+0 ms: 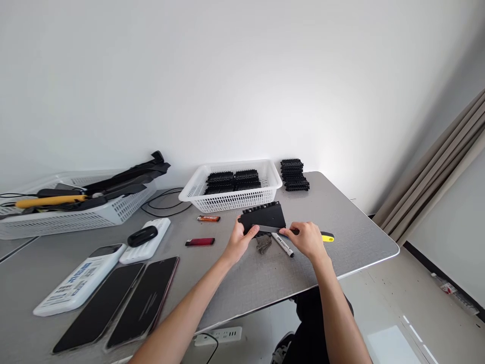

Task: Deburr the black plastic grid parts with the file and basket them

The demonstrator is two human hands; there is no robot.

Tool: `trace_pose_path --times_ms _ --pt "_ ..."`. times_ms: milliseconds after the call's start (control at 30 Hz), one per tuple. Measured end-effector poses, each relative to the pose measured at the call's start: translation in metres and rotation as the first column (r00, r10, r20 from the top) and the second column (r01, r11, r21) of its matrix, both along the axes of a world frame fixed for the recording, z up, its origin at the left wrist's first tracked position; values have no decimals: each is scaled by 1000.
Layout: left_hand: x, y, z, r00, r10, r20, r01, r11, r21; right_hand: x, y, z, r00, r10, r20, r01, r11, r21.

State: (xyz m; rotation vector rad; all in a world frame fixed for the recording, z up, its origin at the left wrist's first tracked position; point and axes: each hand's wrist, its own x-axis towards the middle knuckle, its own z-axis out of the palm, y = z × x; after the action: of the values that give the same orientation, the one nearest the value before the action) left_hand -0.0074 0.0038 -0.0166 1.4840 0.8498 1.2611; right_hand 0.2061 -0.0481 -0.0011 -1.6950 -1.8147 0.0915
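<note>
My left hand [239,240] grips a black plastic part [265,216] by its left end, the thumb lying on its lower edge. The part is tilted, with a row of notches along its top. In my right hand [307,238] is a flat file [269,229] with a black and yellow handle [328,237]. Its grey metal blade lies along the part's lower edge and reaches to my left thumb. Beneath them, a white marker [282,244] and a crumpled grey scrap [264,243] rest on the table.
Behind my hands stands a white basket [238,203] of black parts, with a stack of similar parts [294,174] to its right. Two lighters, an orange one [208,218] and a red one [200,242], lie left of my hands. Phones [142,301] and another basket [125,208] are farther left.
</note>
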Motion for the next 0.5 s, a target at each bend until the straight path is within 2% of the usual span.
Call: trace_pose_path --times_ms 300,500 --pt "-3 -2 1 997 -60 -57 58 998 -32 -1 2 -2 1000 14 15 -15 999 36" --pt "0 -5 3 996 37 -84 -33 999 43 -2 1 0 1000 13 3 -13 999 40"
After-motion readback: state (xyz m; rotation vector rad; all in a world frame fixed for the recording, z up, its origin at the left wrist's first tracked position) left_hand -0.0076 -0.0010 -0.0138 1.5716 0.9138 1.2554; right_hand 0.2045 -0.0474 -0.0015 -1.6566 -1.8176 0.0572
